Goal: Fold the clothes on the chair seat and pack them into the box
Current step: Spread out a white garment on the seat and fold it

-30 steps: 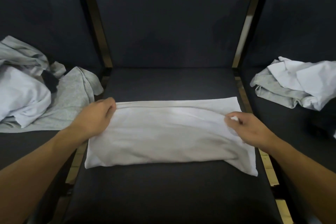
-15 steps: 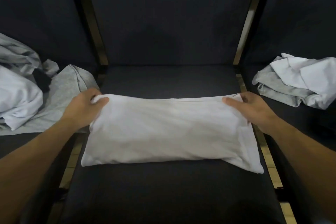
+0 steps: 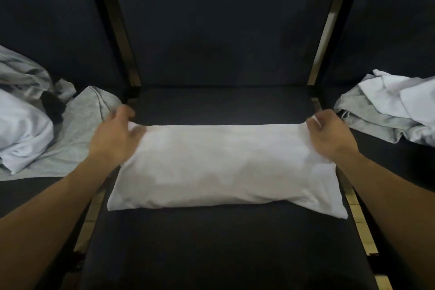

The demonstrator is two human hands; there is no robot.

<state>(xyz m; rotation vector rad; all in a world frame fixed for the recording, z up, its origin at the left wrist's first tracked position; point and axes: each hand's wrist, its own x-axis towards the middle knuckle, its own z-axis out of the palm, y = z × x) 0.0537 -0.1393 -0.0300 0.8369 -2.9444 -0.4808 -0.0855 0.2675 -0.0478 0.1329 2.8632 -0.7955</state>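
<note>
A white garment (image 3: 221, 167), already folded into a long band, is laid across the dark chair seat (image 3: 221, 247) in the middle of the frame. Its far left corner is pinched by the left hand (image 3: 115, 139) and its far right corner by the right hand (image 3: 329, 136); both grips are closed on cloth, with the fingers curled round the upper edge. The left hand is blurred, so the exact lie of its fingers cannot be told.

The folding step is judged to be in hand, with the band being squared or readied for another fold. For the next move, both far corners would probably need to be carried together and evenly, so that the edges meet and the near right corner, which trails lower right, is not left askew. Packing has not yet been reached; no box can be seen.

The seat is covered in dark, matte fabric and is framed by pale wooden rails at either side. A dark backrest (image 3: 219, 30) fills the upper middle. Crumpled grey and white clothes (image 3: 35, 129) are heaped at the left of the frame on a neighbouring seat, and a second rumpled pile (image 3: 390, 106) is lying at the right. The room is dimly lit.
</note>
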